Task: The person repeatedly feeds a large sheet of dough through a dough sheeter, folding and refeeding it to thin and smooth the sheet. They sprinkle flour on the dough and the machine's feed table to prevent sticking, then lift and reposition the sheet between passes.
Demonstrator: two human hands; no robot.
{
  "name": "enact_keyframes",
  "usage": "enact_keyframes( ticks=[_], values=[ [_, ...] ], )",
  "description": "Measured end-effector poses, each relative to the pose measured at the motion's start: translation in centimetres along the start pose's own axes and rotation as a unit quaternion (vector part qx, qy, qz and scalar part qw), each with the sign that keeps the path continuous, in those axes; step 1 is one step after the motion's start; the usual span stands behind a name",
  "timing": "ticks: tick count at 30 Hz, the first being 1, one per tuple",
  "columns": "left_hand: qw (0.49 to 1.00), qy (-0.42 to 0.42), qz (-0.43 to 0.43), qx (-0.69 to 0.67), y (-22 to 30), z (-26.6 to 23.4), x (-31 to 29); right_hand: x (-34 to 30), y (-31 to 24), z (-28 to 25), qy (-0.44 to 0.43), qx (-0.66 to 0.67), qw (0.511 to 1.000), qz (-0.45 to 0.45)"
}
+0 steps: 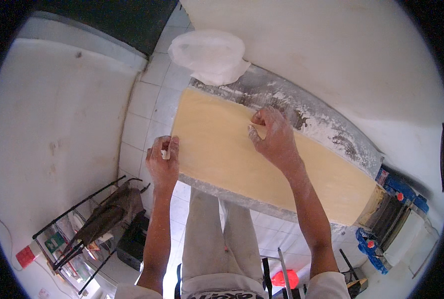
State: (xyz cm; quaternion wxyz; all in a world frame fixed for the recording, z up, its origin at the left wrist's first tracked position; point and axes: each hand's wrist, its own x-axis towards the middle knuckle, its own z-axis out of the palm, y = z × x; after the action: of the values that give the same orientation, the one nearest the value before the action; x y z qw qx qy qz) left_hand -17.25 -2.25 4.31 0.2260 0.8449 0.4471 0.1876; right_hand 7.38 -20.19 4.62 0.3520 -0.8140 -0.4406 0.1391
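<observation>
A long sheet of pale yellow dough (217,134) lies flat on a floury metal worktop (349,144). My left hand (163,158) is at the sheet's left end, its fingers curled and thumb bent in beside the dough edge. What it pinches, if anything, is too small to make out. Over the sheet, close to its far edge, my right hand (276,133) has curled fingers and a thumb drawn toward them. Whether dough is caught between those fingertips I cannot tell. Flour dusts both hands.
A white plastic bag or lined tub (209,52) stands beyond the worktop's far left corner. A roller machine (384,217) with blue side parts adjoins the right end. A black-framed rack (102,224) stands lower left. Walls rise left and right, with white floor tiles (144,104) between.
</observation>
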Motion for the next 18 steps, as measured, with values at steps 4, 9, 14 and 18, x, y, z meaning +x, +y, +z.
enact_keyframes(
  ticks=[4,9,14,18],
  values=[
    [0.998,-0.032,0.026,0.046,-0.2,0.1,-0.4,1.8,-0.4,-0.4,-0.055,0.059,0.996,0.035],
    [0.997,-0.080,0.006,-0.013,-1.4,-0.8,0.3,2.8,1.6,-0.1,-0.134,0.192,0.967,0.097],
    [0.997,-0.079,-0.001,-0.014,-2.0,-1.1,0.3,4.8,1.8,-2.2,-0.252,0.156,0.944,0.147],
    [0.997,-0.077,-0.015,-0.020,-2.8,-1.1,0.2,5.8,1.6,-1.3,-0.239,0.217,0.936,0.143]
  ],
)
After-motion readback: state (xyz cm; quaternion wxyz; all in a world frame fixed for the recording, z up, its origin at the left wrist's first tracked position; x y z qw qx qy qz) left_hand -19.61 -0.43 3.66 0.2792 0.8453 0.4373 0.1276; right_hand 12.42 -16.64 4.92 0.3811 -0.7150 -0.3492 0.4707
